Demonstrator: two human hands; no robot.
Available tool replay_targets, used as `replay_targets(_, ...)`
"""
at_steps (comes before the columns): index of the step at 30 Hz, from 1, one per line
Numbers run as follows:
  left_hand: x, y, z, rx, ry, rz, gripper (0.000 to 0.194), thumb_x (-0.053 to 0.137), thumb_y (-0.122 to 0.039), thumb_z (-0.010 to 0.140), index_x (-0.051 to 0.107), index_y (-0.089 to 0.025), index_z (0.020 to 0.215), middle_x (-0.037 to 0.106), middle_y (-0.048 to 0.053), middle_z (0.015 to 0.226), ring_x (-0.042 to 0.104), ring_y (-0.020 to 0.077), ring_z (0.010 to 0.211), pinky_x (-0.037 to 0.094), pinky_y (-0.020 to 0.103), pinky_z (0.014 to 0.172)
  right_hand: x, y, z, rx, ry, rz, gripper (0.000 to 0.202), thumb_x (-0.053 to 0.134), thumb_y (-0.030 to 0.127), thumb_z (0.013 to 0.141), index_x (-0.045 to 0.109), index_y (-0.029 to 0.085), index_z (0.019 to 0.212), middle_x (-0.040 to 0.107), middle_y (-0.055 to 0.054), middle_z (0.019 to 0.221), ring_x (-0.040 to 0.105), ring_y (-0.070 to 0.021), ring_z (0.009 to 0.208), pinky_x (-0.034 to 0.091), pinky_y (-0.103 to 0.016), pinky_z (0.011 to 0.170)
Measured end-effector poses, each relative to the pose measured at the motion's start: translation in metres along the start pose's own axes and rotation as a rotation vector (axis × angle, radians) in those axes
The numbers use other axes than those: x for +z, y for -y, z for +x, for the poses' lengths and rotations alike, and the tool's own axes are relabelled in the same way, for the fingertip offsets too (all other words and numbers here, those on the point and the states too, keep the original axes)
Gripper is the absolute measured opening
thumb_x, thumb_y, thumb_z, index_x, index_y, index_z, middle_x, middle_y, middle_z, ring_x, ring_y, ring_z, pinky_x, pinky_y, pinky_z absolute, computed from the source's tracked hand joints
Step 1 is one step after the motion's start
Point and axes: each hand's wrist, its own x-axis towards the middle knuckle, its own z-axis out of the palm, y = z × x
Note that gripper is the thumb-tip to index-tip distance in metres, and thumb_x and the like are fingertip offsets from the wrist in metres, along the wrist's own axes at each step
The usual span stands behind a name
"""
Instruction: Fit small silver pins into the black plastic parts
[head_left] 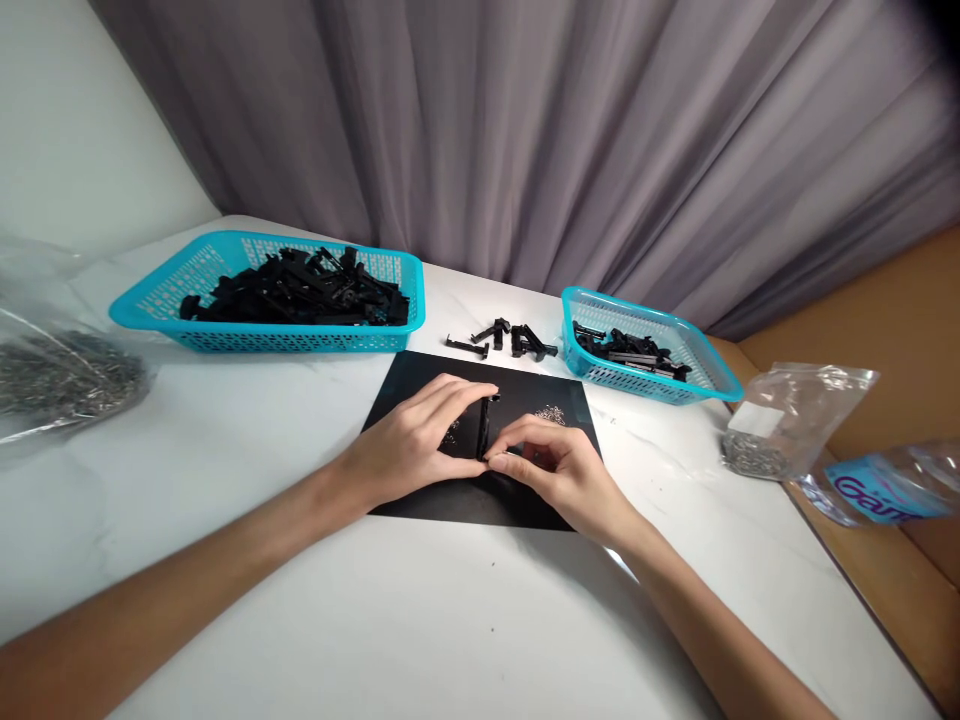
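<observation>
Over a black mat (465, 505), my left hand (420, 430) grips a slim black plastic part (484, 425) by its two ends, thumb at the near end and fingers at the far end. My right hand (562, 465) pinches at the near end of that part; whatever sits between its fingertips is too small to make out. Small metal pieces (551, 413) lie in a pile on the mat beyond my right hand. A second little heap of metal pieces (451, 433) shows partly behind my left hand's fingers.
Several loose black parts (517, 338) lie behind the mat. A larger blue basket (300, 338) and a smaller blue basket (645, 385) hold more of them. Bags of metal pieces stand left (67, 380) and right (757, 450), with a plastic bottle (885, 485) at the right edge.
</observation>
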Motion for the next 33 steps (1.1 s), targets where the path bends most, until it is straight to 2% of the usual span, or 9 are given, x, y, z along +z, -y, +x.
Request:
replay_targets(3,-0.002,-0.001,0.002,-0.031,-0.024,0.013,0.059,0.079,-0.019,0.084,0.050,-0.015,0.137,0.067,0.011,0.117,0.063,0.0266,0.110,0.058,0.042,0.096,0.004,-0.004,0.000,0.042,-0.080,0.065,0.013,0.075,0.036,0.090,0.078,0.023,0.088,0.070,-0.001,0.091,0.048,-0.0111,0.062,0.034,-0.029,0.057)
replay_targets(5,-0.003,-0.001,0.004,-0.028,-0.029,0.024,0.058,0.078,-0.020,0.085,0.051,-0.014,0.136,0.067,0.011,0.116,0.063,0.0262,0.110,0.057,0.041,0.097,0.007,-0.008,0.000,0.087,-0.126,0.132,0.015,0.077,0.038,0.087,0.079,0.023,0.088,0.069,-0.001,0.089,0.043,-0.0098,0.058,0.030,-0.029,0.053)
replay_targets(10,-0.003,0.000,0.004,0.005,-0.019,0.019,0.060,0.080,-0.020,0.084,0.051,-0.012,0.136,0.067,0.012,0.115,0.063,0.0259,0.109,0.058,0.039,0.095,0.008,-0.013,0.001,0.122,-0.102,0.223,0.014,0.081,0.038,0.083,0.081,0.024,0.087,0.072,-0.003,0.088,0.055,-0.0146,0.072,0.037,-0.030,0.061)
replay_targets(13,-0.002,0.000,0.002,-0.003,-0.018,0.010,0.060,0.080,-0.020,0.083,0.052,-0.013,0.135,0.067,0.011,0.115,0.063,0.0260,0.109,0.058,0.039,0.094,0.005,-0.011,0.002,0.123,-0.063,0.224,0.013,0.080,0.037,0.084,0.081,0.024,0.086,0.072,-0.004,0.089,0.058,-0.0160,0.076,0.040,-0.031,0.065)
replay_targets(17,-0.002,0.000,0.002,-0.013,-0.011,0.006,0.060,0.080,-0.018,0.082,0.052,-0.014,0.136,0.067,0.011,0.116,0.063,0.0267,0.111,0.057,0.040,0.096,0.005,-0.009,0.002,0.127,-0.046,0.240,0.013,0.080,0.036,0.083,0.081,0.023,0.087,0.071,-0.003,0.091,0.054,-0.0138,0.071,0.036,-0.030,0.062)
replay_targets(23,-0.003,0.000,0.004,-0.009,-0.021,0.028,0.060,0.080,-0.018,0.083,0.052,-0.013,0.137,0.068,0.013,0.118,0.064,0.0270,0.114,0.056,0.040,0.099,0.013,-0.006,0.001,0.248,-0.156,0.283,0.017,0.082,0.039,0.080,0.081,0.023,0.084,0.066,0.000,0.076,0.040,-0.0097,0.059,0.025,-0.028,0.053)
replay_targets(28,-0.003,0.001,0.003,0.013,-0.015,0.016,0.061,0.080,-0.018,0.083,0.052,-0.013,0.137,0.068,0.013,0.117,0.064,0.0277,0.113,0.057,0.040,0.097,0.012,-0.005,0.002,0.277,-0.117,0.309,0.021,0.085,0.042,0.076,0.081,0.023,0.084,0.068,-0.001,0.077,0.046,-0.0109,0.061,0.028,-0.028,0.054)
replay_targets(33,-0.002,0.002,0.002,0.030,0.003,0.007,0.063,0.081,-0.018,0.082,0.051,-0.013,0.138,0.068,0.012,0.115,0.064,0.0275,0.111,0.058,0.041,0.095,0.004,-0.008,0.002,0.166,-0.017,0.237,0.017,0.081,0.040,0.083,0.081,0.023,0.085,0.071,-0.004,0.090,0.058,-0.0159,0.074,0.040,-0.031,0.064)
